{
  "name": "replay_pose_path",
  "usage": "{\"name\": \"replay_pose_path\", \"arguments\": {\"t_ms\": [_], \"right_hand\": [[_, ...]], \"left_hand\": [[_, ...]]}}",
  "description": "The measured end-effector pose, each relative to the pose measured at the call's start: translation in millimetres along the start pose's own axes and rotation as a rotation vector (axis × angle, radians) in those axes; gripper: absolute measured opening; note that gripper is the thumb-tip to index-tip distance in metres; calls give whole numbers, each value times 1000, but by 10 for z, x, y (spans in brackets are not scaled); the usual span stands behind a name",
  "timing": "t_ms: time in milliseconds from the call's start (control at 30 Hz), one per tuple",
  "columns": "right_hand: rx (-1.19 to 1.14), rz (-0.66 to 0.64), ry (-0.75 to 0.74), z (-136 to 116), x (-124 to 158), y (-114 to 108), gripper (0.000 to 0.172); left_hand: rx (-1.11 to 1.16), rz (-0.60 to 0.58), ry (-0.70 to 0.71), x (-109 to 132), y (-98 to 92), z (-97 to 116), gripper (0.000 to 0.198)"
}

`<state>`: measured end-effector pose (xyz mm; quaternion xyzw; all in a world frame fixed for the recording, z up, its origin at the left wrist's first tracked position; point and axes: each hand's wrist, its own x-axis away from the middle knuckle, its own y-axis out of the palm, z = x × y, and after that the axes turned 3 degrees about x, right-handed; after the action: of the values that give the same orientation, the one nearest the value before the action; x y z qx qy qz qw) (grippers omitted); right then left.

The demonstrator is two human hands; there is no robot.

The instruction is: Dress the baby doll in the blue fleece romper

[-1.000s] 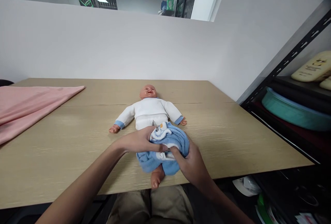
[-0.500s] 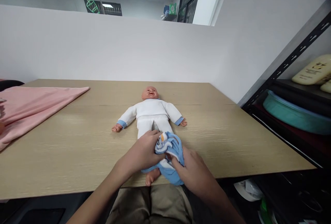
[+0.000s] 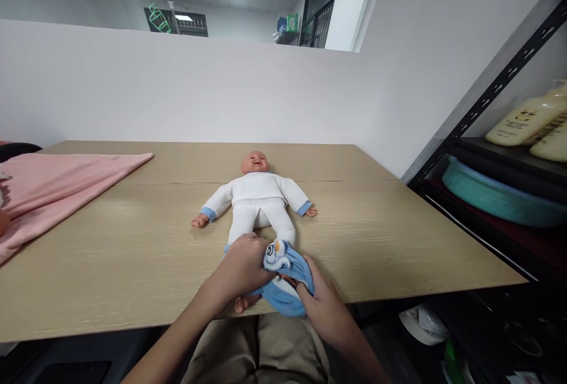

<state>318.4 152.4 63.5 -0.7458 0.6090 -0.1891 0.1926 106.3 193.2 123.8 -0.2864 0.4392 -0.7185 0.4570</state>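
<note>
A baby doll (image 3: 261,186) in a white top and white leggings lies on its back, head away from me, feet at the table's near edge. Blue baby pants (image 3: 287,304) with white patches and a cartoon animal face are bunched around its lower legs. My left hand (image 3: 248,263) is closed on the left side of the pants' edge. On the right side, my right hand (image 3: 316,295) grips the blue cloth, thumb inside the opening. One bare doll foot (image 3: 245,302) shows below my left hand; the other is mostly hidden in the cloth.
The doll lies on a wooden table (image 3: 133,242). At the left is a pink cloth (image 3: 66,186). A black rack (image 3: 469,115) at the right holds cream bottles (image 3: 525,121) and a teal basin (image 3: 500,195). A low white wall (image 3: 199,88) stands behind the table.
My hands and the pants have shifted slightly left and spread the opening a little. The doll's legs are farther apart, and its right foot has moved left. The camera view has tilted slightly.
</note>
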Motion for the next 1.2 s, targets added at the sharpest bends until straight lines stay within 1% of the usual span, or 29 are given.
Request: {"name": "replay_pose_path", "arguments": {"t_ms": [67, 133, 200, 267, 300, 400, 433, 500, 567, 600, 633, 700, 800, 833, 867, 900, 933, 1033, 1100, 1167, 1200], "right_hand": [[-166, 1, -56, 53, -22, 60, 40], [-277, 65, -126, 99, -45, 129, 43], [-321, 123, -185, 123, -66, 165, 51], [-288, 145, -257, 117, -94, 140, 58], [-247, 154, -303, 103, -115, 104, 58], [-152, 149, -404, 40, -221, -70, 46], [-148, 114, -410, 19, -275, -139, 42], [-163, -20, -387, -16, -407, -277, 35], [-150, -172, -374, -38, -558, -400, 19], [-133, -228, -378, -45, -632, -452, 13], [-114, -274, -379, -47, -701, -498, 16], [-92, -343, -377, -40, -810, -571, 29], [-150, -422, -367, 4, -887, -643, 52], [-189, -443, -369, 25, -894, -656, 56], [-228, -454, -371, 48, -896, -662, 57], [-260, -445, -365, 71, -898, -659, 56], [-283, -411, -348, 93, -901, -645, 54], [-309, -203, -267, 134, -946, -540, 54], [-352, -88, -229, 125, -1000, -452, 59], [-396, -47, -216, 82, -1050, -393, 61], [-403, -54, -219, 48, -1069, -382, 61]], "left_hand": [[91, 20, -10, 7, -7, -47, 12], [203, 11, -6, 21, -23, -92, 16], [303, -2, 14, 39, -46, -132, 21], [333, -4, 63, 55, -68, -166, 22], [325, -1, 96, 62, -77, -181, 21], [281, -5, 229, 75, -110, -215, 19], [272, -12, 265, 77, -126, -226, 20], [262, -25, 298, 74, -171, -252, 25], [273, -10, 275, 62, -230, -292, 26], [286, 23, 253, 52, -260, -317, 26], [304, 65, 230, 40, -289, -344, 27], [351, 134, 191, 16, -331, -390, 31], [408, 140, 136, 10, -351, -416, 39], [402, 151, 119, 24, -346, -414, 43], [386, 177, 107, 49, -335, -410, 47], [368, 211, 101, 84, -317, -409, 51], [354, 247, 94, 129, -291, -415, 55], [381, 349, 64, 305, -172, -499, 61], [432, 424, 20, 423, -77, -610, 57], [505, 469, -30, 516, -3, -727, 49], [539, 467, -48, 550, 18, -776, 44]]}}
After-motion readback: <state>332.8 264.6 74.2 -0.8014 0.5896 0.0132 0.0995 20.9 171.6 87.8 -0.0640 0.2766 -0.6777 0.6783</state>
